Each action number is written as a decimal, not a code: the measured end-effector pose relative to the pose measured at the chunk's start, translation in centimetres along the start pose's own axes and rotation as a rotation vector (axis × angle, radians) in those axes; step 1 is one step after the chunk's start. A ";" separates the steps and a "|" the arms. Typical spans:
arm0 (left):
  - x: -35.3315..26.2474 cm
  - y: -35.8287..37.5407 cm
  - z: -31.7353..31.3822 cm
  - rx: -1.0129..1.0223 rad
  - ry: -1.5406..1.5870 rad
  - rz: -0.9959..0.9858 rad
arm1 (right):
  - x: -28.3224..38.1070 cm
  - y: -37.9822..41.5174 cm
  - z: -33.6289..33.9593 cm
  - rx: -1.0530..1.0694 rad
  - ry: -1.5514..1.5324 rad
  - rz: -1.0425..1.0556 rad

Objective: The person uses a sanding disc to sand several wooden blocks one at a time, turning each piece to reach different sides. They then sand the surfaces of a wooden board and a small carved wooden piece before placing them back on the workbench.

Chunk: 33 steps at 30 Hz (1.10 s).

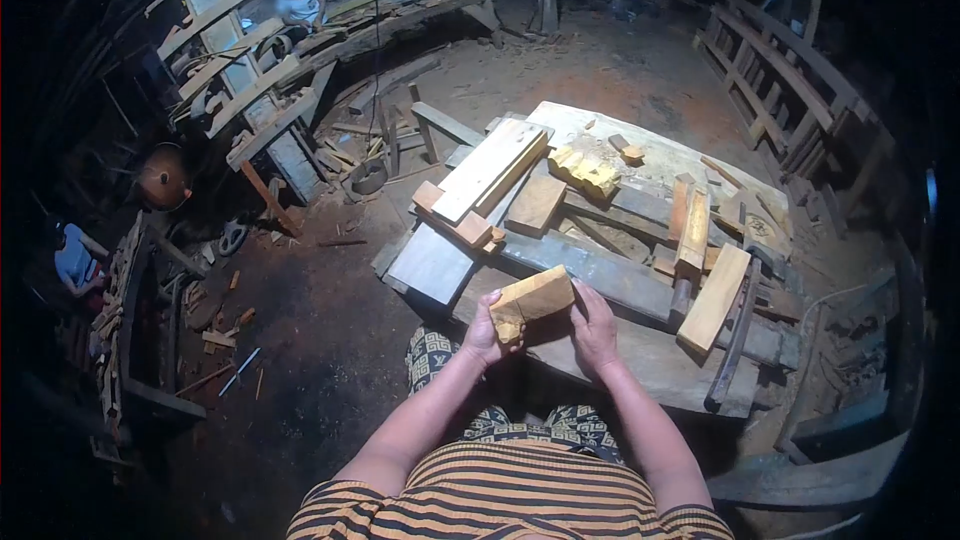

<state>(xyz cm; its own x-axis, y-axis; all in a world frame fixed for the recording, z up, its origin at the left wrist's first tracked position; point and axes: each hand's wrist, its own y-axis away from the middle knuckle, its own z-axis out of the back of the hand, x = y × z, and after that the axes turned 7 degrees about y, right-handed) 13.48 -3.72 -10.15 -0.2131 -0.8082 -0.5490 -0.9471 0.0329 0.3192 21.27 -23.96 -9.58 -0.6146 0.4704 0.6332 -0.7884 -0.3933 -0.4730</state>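
Note:
A thick wooden block [538, 295] is held up in front of my body, at the near edge of the workbench. Its lower left end looks rough and chipped, and a dark line crosses its face. My left hand [484, 332] is closed round that rough end. At the opposite end, my right hand [594, 326] grips the block with thumb and fingers against its side. The undersides of the fingers are partly hidden. Just beyond the block lie a grey plank [600, 278] and a shorter wood block [535, 204].
On the workbench [640, 365] lie a pale board [490, 168], a carved yellow piece [584, 172], a light block [715, 298] and a dark bar [735, 335]. Timber racks stand at right. Two people sit farther off at left, among stacked wood and floor scraps.

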 end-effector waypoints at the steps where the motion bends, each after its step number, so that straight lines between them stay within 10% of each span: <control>1: 0.1 -0.1 0.1 -0.011 -0.001 -0.007 | -0.1 0.1 0.0 0.004 0.000 0.008; 33: 0.4 0.0 -0.1 -0.012 -0.010 -0.054 | -0.5 0.1 -0.2 -0.026 -0.024 -0.012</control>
<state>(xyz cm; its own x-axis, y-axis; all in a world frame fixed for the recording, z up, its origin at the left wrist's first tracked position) 13.38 -4.11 -10.31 -0.1641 -0.8030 -0.5730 -0.9544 -0.0175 0.2980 21.45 -24.09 -10.04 -0.6044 0.4559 0.6534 -0.7964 -0.3672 -0.4805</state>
